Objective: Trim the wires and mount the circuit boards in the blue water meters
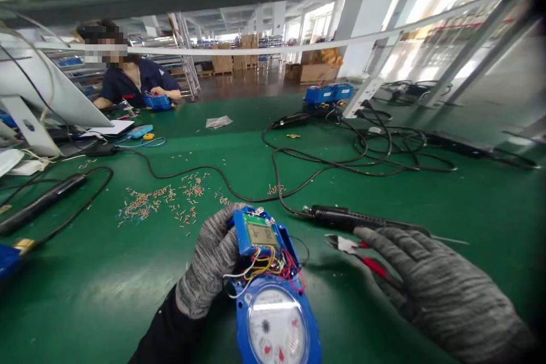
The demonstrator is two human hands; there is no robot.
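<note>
My left hand [213, 259], in a grey knitted glove, grips the edge of a blue display housing [244, 236] with a small LCD screen [261, 234] and a green circuit board. White, yellow and red wires [273, 264] run loose from it. Just below lies a blue water meter [277, 318] with a round clear dial. Over to the right, my gloved right hand [426, 278] holds red-handled side cutters [375, 266], jaws pointing left. Its fingers lie over the handles, partly hiding them. Right behind the cutters is a black electric screwdriver [350, 218], its shaft pointing right.
Small screws [145, 205] are scattered across the green table [128, 273]. Black cables [367, 153] loop over the back right. A second black tool [46, 202] lies at left, near a monitor [51, 79]. Blue units [328, 92] stand at the far edge. A co-worker [136, 82] sits opposite.
</note>
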